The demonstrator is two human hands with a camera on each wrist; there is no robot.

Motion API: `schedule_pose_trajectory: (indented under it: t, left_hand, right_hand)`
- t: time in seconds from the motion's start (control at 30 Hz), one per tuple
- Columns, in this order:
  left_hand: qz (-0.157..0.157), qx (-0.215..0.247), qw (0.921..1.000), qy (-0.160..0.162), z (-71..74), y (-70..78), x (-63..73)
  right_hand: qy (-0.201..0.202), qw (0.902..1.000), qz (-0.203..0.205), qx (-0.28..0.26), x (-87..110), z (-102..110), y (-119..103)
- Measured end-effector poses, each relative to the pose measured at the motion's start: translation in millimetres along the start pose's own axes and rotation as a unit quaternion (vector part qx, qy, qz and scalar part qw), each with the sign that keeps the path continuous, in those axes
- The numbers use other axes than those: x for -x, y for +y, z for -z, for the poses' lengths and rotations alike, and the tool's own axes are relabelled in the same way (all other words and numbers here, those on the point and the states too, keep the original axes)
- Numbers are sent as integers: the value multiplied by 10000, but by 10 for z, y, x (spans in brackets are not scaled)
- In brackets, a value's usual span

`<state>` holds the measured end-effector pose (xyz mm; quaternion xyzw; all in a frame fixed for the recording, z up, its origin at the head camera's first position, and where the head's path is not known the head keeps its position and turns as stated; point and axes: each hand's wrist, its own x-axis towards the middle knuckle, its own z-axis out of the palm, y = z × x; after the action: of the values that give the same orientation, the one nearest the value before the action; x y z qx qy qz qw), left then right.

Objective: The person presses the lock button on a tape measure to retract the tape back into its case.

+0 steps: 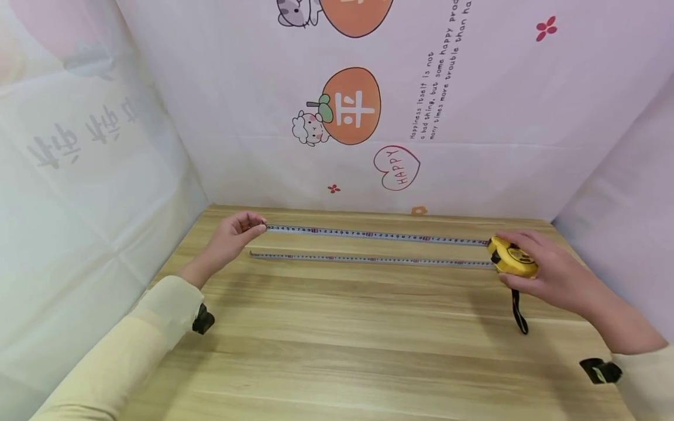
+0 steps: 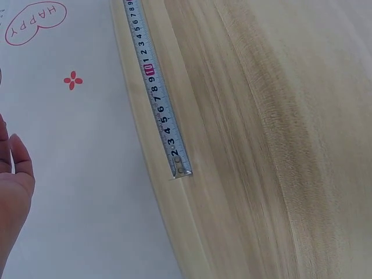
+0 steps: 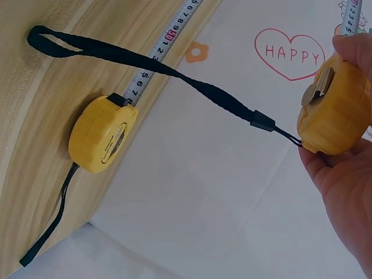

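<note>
My right hand grips a yellow tape measure by its case, thumb on one side and fingers on the other. Its upper blade stretches leftward to my left hand, whose thumb and fingers pinch the free end. A second yellow tape measure rests on the wooden table, its blade drawn out, roughly parallel to the first and nearer me. That blade's metal end hook lies untouched. In the left wrist view, the pinched end is out of frame.
A black wrist strap hangs from the held case; another strap trails from the case on the table. Behind the table's far edge stands a printed cloth wall, with further cloth to left and right.
</note>
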<state>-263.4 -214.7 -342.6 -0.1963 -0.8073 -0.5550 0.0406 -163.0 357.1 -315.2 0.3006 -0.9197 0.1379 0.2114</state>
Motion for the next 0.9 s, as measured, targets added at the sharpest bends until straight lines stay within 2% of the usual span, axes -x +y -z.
schedule_pose_trajectory:
  t: [0.17,0.3,0.37,0.53,0.6,0.9]
  left_hand:
    - [-17,4,10000,13,1,-16,-10]
    - [-14,7,10000,3,2,-31,-15]
    - [-1,-16,10000,-18,-6,44,9]
    - [92,-52,9999,-25,-10,60,15]
    - [100,-60,9999,-15,-4,-15,-7]
    - [-33,-37,10000,-15,-1,-37,2]
  right_hand:
    - [4,10000,20,-27,-5,7,-19]
    - [83,9996,252,48,-1,9,-15]
    - [87,9994,329,76,5,9,-9]
    - [-10,9992,382,112,8,20,-15]
    - [-32,9991,414,131,5,24,-18]
    - [-94,9967,717,367,-13,22,-28]
